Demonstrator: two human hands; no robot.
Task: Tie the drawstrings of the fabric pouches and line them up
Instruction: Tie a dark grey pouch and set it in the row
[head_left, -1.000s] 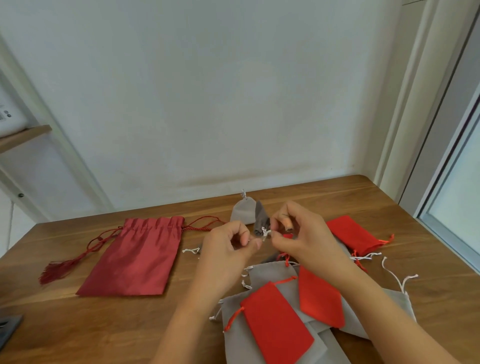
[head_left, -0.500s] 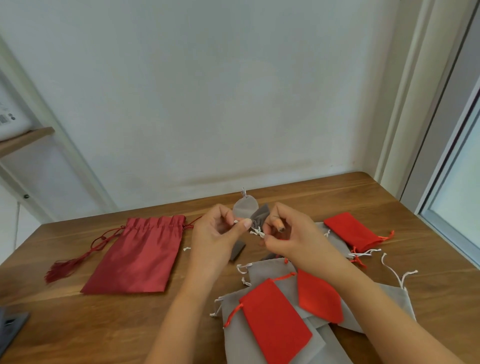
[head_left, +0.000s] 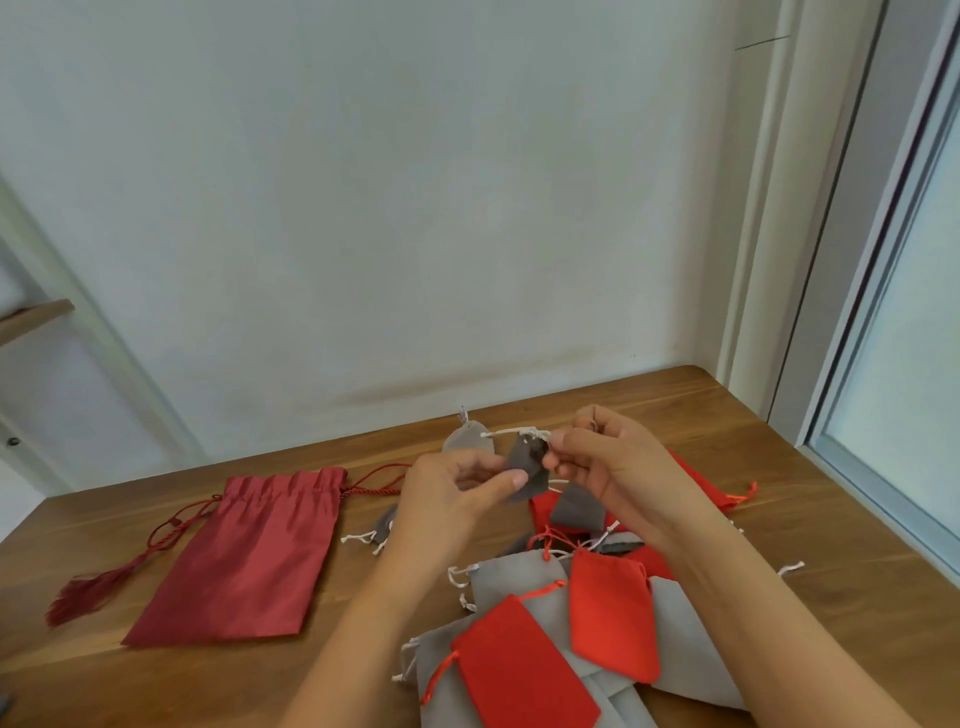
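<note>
A small dark grey pouch (head_left: 525, 467) hangs in the air above the table, between both hands. My left hand (head_left: 457, 488) pinches its lower part between thumb and fingers. My right hand (head_left: 608, 457) pinches its white drawstring (head_left: 511, 433) at the gathered neck; the string runs out to the left. Below the hands lies a loose heap of light grey pouches (head_left: 519, 577) and red pouches (head_left: 610, 613), overlapping one another. A light grey pouch (head_left: 464, 439) lies on the table behind the hands.
A large dark red satin pouch (head_left: 244, 558) with a tasselled cord (head_left: 104, 587) lies flat on the left of the wooden table (head_left: 130, 686). Another small grey pouch (head_left: 385, 525) lies beside my left wrist. The wall stands behind, a window frame (head_left: 883, 467) at right.
The small dark grey pouch has been lifted a little and its white string drawn out to the left. Both hands moved slightly apart and up.
</note>
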